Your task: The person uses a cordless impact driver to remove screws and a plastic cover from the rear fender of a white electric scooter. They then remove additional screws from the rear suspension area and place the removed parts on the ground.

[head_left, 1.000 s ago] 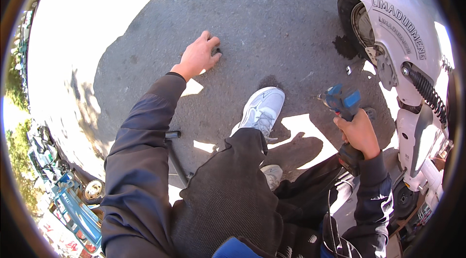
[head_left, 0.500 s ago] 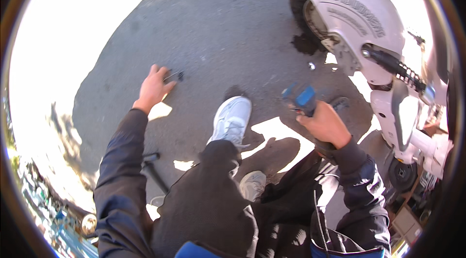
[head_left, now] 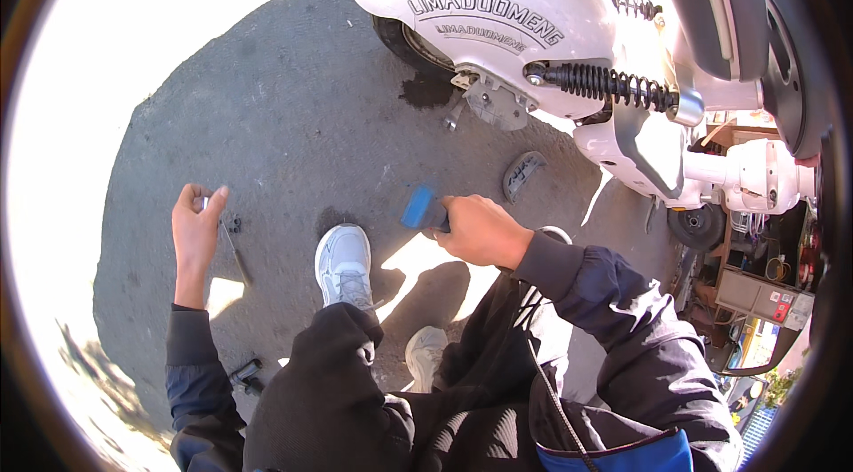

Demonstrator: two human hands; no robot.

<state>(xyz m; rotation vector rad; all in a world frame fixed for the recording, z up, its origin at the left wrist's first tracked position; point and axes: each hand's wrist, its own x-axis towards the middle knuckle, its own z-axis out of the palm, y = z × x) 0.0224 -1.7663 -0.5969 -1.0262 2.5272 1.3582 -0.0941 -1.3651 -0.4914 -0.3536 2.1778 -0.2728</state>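
My left hand (head_left: 197, 228) is closed on a thin metal tool (head_left: 204, 204), held over the pavement beside a small dark piece (head_left: 235, 223); the tool's full shape is unclear. My right hand (head_left: 476, 228) grips a blue-and-black cordless power tool (head_left: 418, 207), pointed leftward above the ground; its lower part is hidden. Above and right of the hands stands a white electric scooter (head_left: 480, 6) with a black coil shock absorber (head_left: 604, 86). A curved grey part (head_left: 522, 175) lies on the pavement just beyond my right hand.
My shoes (head_left: 342, 259) are planted below, between the hands. A black metal stand or bar (head_left: 247, 376) lies beside my left leg. Shelving crammed with parts (head_left: 755, 285) and a small black wheel (head_left: 696, 225) are at the right. Sunlit ground (head_left: 62, 161) surrounds the shade.
The view has swung right toward the scooter. My left hand has risen from the ground with something in its fingers. My right hand still grips the power tool, now turned more leftward.
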